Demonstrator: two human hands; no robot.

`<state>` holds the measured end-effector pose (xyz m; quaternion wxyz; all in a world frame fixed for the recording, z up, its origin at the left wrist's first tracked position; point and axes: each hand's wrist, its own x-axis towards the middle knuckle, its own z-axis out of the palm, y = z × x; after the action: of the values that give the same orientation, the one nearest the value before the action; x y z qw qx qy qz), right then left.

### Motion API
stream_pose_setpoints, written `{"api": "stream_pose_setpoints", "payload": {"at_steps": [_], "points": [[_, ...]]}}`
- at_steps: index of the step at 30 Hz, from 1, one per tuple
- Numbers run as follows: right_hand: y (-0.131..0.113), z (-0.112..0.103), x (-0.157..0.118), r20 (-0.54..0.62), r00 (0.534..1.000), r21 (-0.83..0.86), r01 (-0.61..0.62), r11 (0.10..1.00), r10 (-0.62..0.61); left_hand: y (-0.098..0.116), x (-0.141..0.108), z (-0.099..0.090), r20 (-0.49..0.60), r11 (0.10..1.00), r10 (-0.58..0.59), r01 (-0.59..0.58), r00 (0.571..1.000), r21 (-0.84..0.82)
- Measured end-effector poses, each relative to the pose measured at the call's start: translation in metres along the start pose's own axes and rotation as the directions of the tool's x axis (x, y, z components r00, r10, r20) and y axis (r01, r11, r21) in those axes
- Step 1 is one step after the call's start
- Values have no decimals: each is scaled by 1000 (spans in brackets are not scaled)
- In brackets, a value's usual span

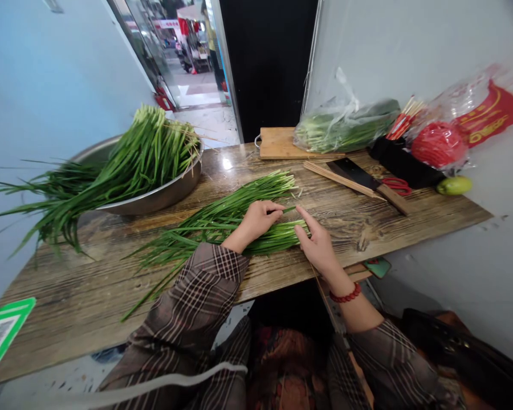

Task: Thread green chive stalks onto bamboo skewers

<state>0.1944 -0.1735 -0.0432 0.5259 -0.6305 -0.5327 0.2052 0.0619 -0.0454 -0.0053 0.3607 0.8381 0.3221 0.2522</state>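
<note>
Head view: chives under left hand.

I saw brown, grey-grained wood in the table, my landmark. On its middle lay deep green chives with pale stalk ends, under my left hand and right hand. My sleeves were brown plaid with white and dark lines; a red bead bracelet ringed my right wrist. At the table's far left, a silver-grey bowl held more green chives. At its far right lay a black cleaver with a tan handle, red scissors and a yellow-green fruit. A green-and-white sticker marked the table's near left corner.
</note>
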Motion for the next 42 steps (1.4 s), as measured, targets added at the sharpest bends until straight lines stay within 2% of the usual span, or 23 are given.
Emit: {"api": "stream_pose_setpoints", "payload": {"at_steps": [9, 17, 21, 26, 30, 35, 42], "points": [[2, 1, 1, -8, 999, -13, 50, 999, -50, 0, 2, 6, -2, 990, -50, 50, 999, -129], [1, 1, 2, -15, 998, -11, 54, 998, -55, 3, 4, 8, -46, 994, -5, 0, 999, -105], [2, 2, 2, -21, 999, 33, 43, 999, -42, 3, 5, 10, -72, 999, 12, -15, 997, -42], [4, 5, 3, -85, 996, 104, -28, 994, 37, 8, 2, 12, -68, 988, 135, -129, 989, 79], [3, 5, 5, -101, 992, 102, -60, 993, 70, 14, -3, 14, -50, 970, 225, -220, 973, 100], [2, 6, 5, -118, 990, 132, -67, 989, 83, 13, -4, 15, -39, 980, 189, -185, 981, 73], [5, 6, 3, -108, 990, 120, -80, 990, 93, 7, -4, 4, 85, 997, 70, -72, 994, 22]]}}
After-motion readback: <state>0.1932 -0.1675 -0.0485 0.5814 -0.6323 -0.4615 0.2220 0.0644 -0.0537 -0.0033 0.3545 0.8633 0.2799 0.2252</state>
